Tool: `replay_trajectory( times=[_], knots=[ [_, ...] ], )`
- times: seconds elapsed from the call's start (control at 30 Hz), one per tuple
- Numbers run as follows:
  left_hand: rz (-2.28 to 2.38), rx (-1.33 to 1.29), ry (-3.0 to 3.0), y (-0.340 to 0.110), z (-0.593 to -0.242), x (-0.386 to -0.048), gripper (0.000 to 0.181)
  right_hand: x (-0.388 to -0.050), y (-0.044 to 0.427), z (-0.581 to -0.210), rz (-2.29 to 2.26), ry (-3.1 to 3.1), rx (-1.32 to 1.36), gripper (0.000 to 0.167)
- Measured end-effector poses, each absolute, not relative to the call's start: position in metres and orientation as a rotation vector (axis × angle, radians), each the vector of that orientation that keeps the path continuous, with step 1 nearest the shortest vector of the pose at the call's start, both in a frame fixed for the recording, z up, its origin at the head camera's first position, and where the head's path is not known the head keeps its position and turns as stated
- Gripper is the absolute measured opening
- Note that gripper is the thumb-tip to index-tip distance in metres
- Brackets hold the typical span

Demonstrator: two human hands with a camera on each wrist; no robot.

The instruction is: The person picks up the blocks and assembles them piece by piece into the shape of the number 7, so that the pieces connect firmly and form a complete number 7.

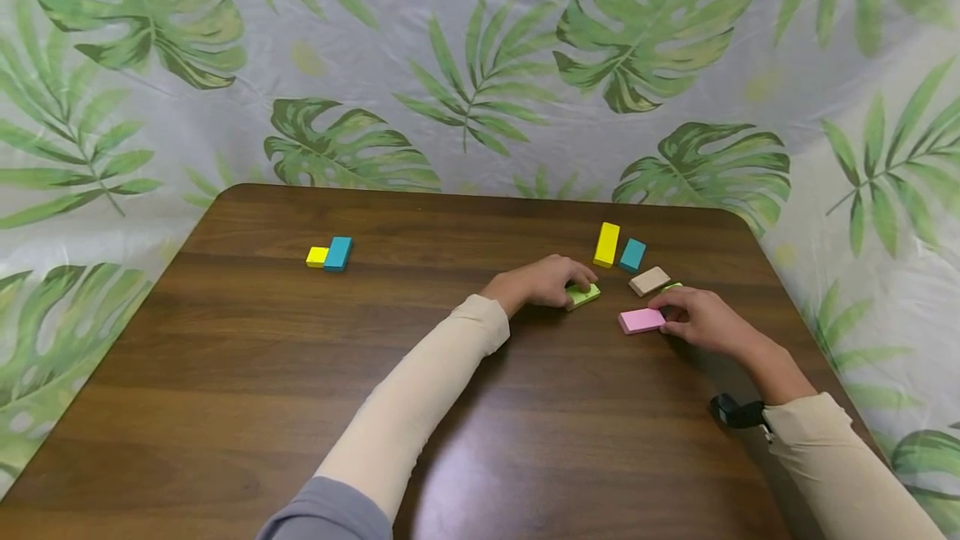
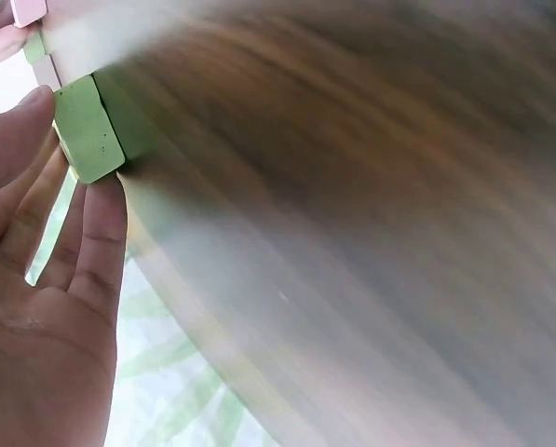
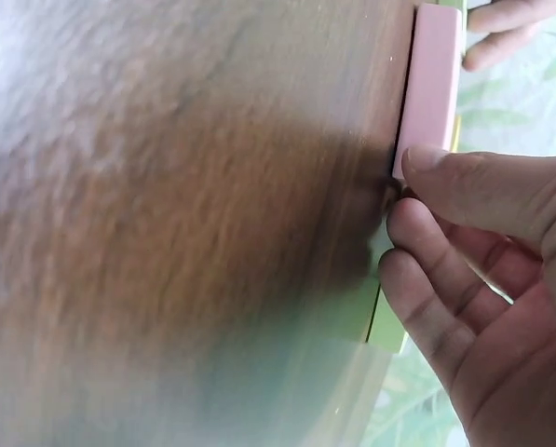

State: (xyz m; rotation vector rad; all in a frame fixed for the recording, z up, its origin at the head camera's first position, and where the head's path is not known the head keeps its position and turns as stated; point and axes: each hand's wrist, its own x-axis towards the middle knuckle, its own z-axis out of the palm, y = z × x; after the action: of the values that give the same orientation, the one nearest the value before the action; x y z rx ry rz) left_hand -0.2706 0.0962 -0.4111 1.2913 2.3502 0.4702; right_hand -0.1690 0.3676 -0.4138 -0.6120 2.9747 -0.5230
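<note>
My left hand pinches a light green block on the brown table. In the left wrist view, the thumb lies at one edge of this green block and the fingers at another. Off to the right, my right hand grips the right end of a pink block. The right wrist view shows the thumb on the end of the pink block, fingertips close below. A second green block lies partly hidden behind the right hand, beside a plain wooden block.
Behind the hands lie a yellow block and a blue block. On the table's far left, a small yellow block touches a blue block. A leaf-patterned cloth hangs beyond the table's back edge.
</note>
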Motion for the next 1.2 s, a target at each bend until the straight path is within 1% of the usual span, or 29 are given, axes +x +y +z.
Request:
replay_trajectory(
  times=[0.6,1.0,1.2],
  knots=[
    [0.535,1.304,2.328,0.044,-0.415,-0.267,0.043,-0.171,0.362,-0.415,-0.542,2.935,-0.572,0.028],
    [0.466,1.342,2.314,0.006,-0.413,-0.259,0.045,-0.173,0.354,-0.415,-0.536,2.910,-0.604,0.032],
    [0.484,1.373,2.314,-0.011,-0.411,-0.254,0.043,-0.173,0.352,-0.415,-0.540,2.903,-0.599,0.033]
  ],
)
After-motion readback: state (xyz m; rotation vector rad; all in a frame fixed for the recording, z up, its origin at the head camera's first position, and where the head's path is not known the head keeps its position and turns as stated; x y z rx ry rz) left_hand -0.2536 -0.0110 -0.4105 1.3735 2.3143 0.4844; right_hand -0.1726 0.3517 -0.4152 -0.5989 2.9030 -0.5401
